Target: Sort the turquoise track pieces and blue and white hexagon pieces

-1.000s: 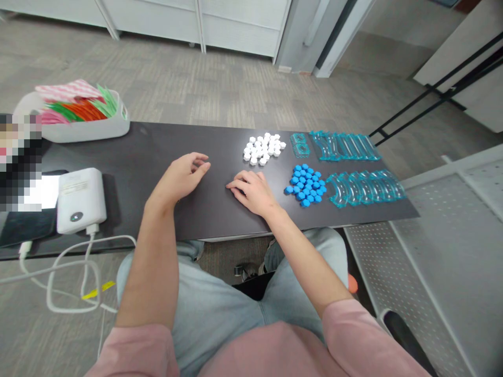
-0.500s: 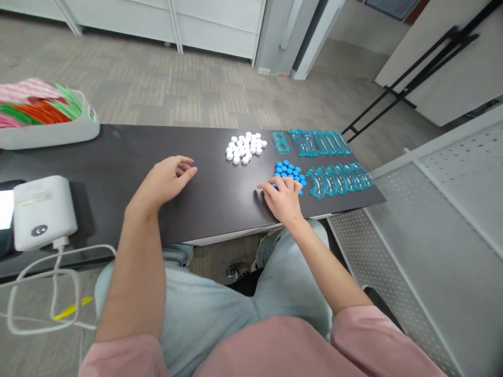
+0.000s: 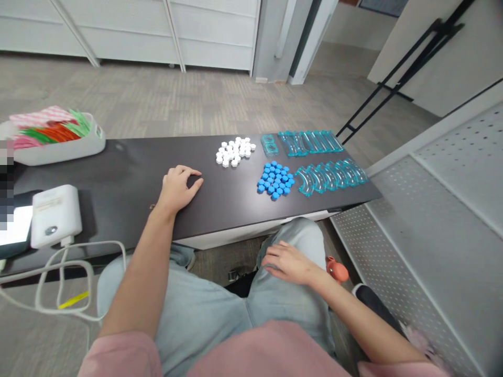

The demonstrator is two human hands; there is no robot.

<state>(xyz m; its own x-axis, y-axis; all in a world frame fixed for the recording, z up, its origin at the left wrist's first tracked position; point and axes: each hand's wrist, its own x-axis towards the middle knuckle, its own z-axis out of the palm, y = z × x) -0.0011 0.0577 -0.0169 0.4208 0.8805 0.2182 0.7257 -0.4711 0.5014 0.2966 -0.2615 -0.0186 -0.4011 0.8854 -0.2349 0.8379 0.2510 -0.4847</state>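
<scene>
My left hand (image 3: 178,187) rests palm down on the dark table (image 3: 129,178), fingers loosely spread, holding nothing. My right hand (image 3: 286,262) lies flat and open on my right thigh, below the table's front edge. A heap of small white hexagonal pieces (image 3: 234,151) sits beyond the left hand. To its right lies a heap of blue hexagonal pieces (image 3: 275,179). Two rows of clear teal curved pieces (image 3: 332,175) line the table's right end, the farther row of teal pieces (image 3: 310,142) behind the blue heap.
A white tray (image 3: 58,146) with pink, green and orange strips stands at the table's far left. A white power adapter (image 3: 55,215) with a looped cable (image 3: 58,272) lies near the left front edge. A perforated white panel (image 3: 432,220) stands to the right.
My right hand left the blue heap on the table and dropped onto my right thigh. The left hand stayed resting on the table. The view shifted slightly.
</scene>
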